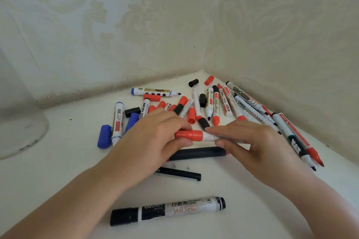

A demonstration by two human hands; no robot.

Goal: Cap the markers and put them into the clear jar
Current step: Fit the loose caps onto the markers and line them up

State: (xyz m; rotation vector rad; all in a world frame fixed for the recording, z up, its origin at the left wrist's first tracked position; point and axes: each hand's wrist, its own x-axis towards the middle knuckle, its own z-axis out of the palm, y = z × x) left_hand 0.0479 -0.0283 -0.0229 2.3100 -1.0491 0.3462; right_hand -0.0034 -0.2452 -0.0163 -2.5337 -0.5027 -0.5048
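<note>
Head view: left hand point(155, 134) pinched the red cap point(189, 135), fingers curled round it; right hand point(250, 139) gripped the white barrel of the same marker point(210, 137), thumb beneath. Cap and barrel met end to end just above the white bench point(58, 170), whether fully seated could not be told. Behind lay the loose pile of markers point(213, 103) and stray caps, several tips bare, heaped toward the wall corner. At far left, a blurred round clear shape point(21, 134), probably the clear jar, well apart from the hands.

Risks, as judgement: cap left half pushed and falling off inside the jar; cap pressed on crooked, jamming on the tip; sleeveless forearms sweeping across the black capped marker point(168, 210) near the bench edge and rolling it off; bare tips inking bench or skin.

Writing legible: "WHITEBOARD" along a slim marker point(245, 96) by the right wall; "deli" on the black capped marker, beside Chinese characters too blurred to read.
</note>
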